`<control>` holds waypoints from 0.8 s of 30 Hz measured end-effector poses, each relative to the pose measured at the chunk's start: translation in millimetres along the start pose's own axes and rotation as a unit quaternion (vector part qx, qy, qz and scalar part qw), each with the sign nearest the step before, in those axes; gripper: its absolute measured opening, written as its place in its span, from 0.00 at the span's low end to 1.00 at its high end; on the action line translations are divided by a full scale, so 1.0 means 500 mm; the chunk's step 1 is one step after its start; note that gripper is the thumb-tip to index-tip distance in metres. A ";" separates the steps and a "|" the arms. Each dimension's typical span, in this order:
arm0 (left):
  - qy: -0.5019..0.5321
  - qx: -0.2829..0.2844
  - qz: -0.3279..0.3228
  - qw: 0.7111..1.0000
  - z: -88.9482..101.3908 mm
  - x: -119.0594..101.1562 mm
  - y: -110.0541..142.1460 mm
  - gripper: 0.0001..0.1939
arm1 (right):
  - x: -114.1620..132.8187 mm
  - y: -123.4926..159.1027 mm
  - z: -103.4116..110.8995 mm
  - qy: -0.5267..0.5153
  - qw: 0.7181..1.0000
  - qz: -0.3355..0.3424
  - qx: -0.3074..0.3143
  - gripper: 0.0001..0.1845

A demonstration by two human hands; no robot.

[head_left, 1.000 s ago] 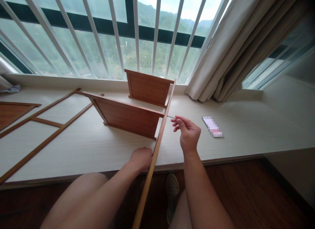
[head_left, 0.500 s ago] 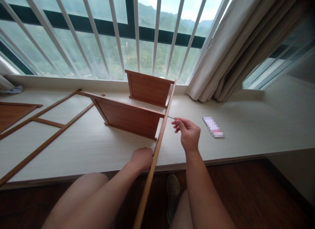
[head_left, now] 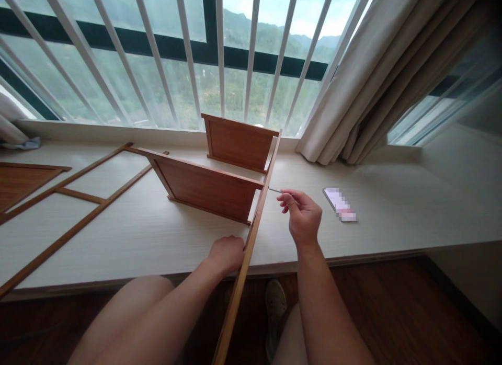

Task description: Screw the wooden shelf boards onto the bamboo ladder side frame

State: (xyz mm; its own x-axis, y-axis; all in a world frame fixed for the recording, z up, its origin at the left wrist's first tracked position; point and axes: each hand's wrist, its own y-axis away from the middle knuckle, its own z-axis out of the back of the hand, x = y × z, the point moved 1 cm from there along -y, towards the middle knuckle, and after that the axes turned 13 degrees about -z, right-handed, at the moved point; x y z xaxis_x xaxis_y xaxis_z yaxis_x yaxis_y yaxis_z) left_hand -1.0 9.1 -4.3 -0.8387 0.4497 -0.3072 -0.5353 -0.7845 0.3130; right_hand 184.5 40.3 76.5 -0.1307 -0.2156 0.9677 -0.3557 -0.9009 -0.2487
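Note:
A long wooden rail slants from near the window down past the sill's front edge. My left hand is closed around the rail below the panels, its fingertips hidden behind the wood. Two brown wooden panels, a nearer one and a farther one, stand on edge and meet the rail at their right ends. My right hand pinches a thin metal hex key. Its tip points at the rail's right side, level with the nearer panel's top strip; whether it sits in a hole I cannot tell.
A ladder-like wooden frame lies on the white sill at left, beside another brown panel. A phone with a blurred screen lies right of my right hand. Beige curtain and white window bars stand behind.
My right hand has drawn slightly right with the hex key, and its tip sits a little farther from the rail. My left hand keeps its hold; the view has shifted slightly.

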 end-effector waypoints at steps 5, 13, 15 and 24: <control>0.002 0.002 0.001 1.000 0.005 -0.002 0.002 0.30 | 0.004 0.004 0.000 0.024 0.999 0.017 -0.015 0.12; 0.004 0.001 0.003 1.000 -0.002 0.001 0.000 0.30 | 0.000 0.000 -0.003 0.043 0.999 0.026 -0.015 0.12; 0.003 0.003 0.004 1.000 -0.003 0.001 0.000 0.30 | -0.001 0.000 -0.002 0.046 0.998 0.026 -0.020 0.13; 0.005 0.005 0.006 1.000 -0.002 -0.002 0.005 0.31 | 0.003 0.002 -0.004 0.055 0.997 0.035 -0.033 0.14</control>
State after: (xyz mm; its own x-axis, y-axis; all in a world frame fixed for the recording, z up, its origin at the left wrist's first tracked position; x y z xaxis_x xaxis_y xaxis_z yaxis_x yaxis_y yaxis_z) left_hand -1.5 6.5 -4.0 -0.8436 0.4366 -0.3127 -0.5270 -0.7848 0.3261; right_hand 182.1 40.1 77.8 -0.2574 -0.2316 0.9381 -0.4016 -0.8574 -0.3218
